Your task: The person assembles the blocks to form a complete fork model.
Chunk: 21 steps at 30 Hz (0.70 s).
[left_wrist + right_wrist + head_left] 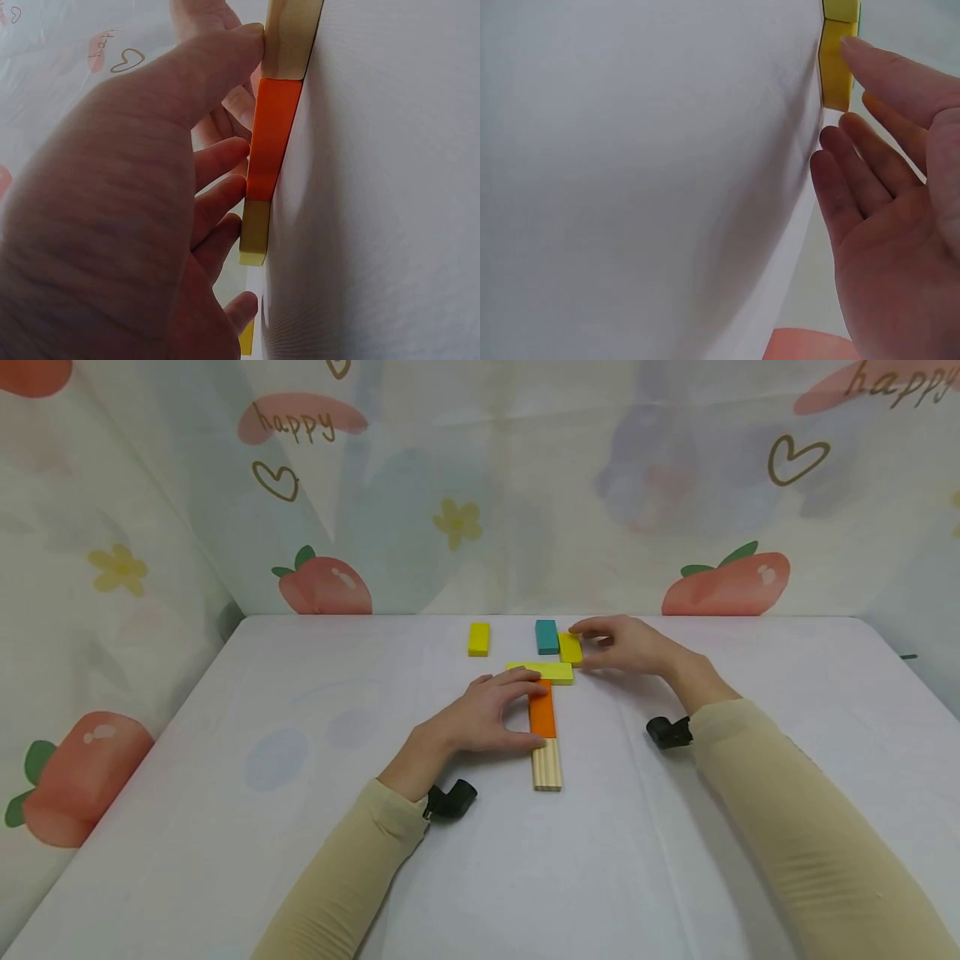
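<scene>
My left hand [487,714] rests along a row of flat blocks. Its thumb touches the plain wooden block [547,768] near its joint with the orange block [542,710]. The other fingers lie fairly straight along the orange block and over the light yellow-green block [553,673], set crosswise at the row's far end. My right hand [626,645] holds a yellow block [571,648] between thumb and forefinger, the remaining fingers loosely extended in the right wrist view. That block stands beside a teal block [547,637], its near end by the crosswise block.
Another yellow block [478,639] stands apart at the back, left of the teal one. The white table [300,843] ends at a patterned cloth backdrop [510,527]. A black wrist camera [452,800] is worn under the left wrist, another camera [669,732] by the right.
</scene>
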{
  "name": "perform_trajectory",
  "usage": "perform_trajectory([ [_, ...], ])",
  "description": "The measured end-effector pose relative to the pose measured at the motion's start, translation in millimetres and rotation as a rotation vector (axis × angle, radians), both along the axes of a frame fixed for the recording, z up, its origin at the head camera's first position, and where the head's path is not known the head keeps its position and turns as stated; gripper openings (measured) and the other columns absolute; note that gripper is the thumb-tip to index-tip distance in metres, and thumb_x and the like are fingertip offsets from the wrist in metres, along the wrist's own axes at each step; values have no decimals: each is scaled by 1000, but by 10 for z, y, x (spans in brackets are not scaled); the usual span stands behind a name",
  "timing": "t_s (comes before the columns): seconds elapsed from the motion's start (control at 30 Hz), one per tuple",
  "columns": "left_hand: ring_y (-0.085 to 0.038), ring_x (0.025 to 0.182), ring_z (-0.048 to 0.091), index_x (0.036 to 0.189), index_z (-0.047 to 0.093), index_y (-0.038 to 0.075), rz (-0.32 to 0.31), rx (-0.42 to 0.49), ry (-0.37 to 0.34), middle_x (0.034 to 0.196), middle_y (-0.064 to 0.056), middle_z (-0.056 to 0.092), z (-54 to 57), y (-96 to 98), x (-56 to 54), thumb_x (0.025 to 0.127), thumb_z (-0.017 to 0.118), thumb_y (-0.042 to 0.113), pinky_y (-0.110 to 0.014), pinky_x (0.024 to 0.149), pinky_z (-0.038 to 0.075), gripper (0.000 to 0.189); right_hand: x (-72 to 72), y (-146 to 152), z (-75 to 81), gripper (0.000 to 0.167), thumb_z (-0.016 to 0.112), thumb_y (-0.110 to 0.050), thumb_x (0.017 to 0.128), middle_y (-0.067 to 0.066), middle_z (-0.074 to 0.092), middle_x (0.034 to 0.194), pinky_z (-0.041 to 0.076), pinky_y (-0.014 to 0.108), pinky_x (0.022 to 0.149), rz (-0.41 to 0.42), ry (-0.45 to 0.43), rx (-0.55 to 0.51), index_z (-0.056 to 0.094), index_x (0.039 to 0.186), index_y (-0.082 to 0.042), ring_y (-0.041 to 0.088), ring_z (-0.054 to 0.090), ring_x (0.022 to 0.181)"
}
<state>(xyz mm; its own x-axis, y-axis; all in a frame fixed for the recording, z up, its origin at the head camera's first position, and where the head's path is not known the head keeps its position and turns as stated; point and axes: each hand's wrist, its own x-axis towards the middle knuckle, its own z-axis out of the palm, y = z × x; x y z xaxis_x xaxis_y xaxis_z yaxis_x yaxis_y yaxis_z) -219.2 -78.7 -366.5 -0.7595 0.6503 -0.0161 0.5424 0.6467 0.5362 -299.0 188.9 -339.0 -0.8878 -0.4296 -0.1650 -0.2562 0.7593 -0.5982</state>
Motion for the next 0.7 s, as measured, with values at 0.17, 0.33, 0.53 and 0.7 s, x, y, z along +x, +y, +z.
perform_trajectory([
  [0.17, -12, 146, 28, 147, 53, 22, 1, -4, -4, 159, 4, 37, 4, 2, 1, 88, 74, 46, -42, 121, 11, 67, 10, 9, -10, 56, 72, -19, 94, 20, 48, 147, 39, 54, 109, -2, -1, -1, 53, 145, -7, 39, 45, 130],
  [0.33, -12, 146, 28, 147, 53, 21, -2, -4, -1, 159, 3, 37, 1, 3, -2, 88, 74, 46, -42, 121, 11, 67, 12, 1, -18, 55, 73, -19, 94, 20, 49, 146, 38, 54, 109, -5, -3, -10, 54, 144, -5, 39, 46, 129],
  [0.53, -12, 146, 28, 147, 53, 21, -4, -1, 3, 158, 3, 37, 0, 4, -4, 88, 74, 45, -42, 121, 11, 67, 9, -6, -17, 54, 72, -19, 94, 20, 49, 146, 38, 54, 109, -12, -1, -2, 54, 144, -6, 39, 47, 129],
  [0.7, -11, 146, 28, 146, 54, 21, -3, 0, 1, 158, 3, 38, 2, 4, -2, 88, 74, 45, -42, 121, 11, 66, 7, -6, -23, 54, 73, -18, 94, 20, 49, 146, 39, 54, 109, -16, 2, -7, 55, 143, -5, 39, 47, 129],
])
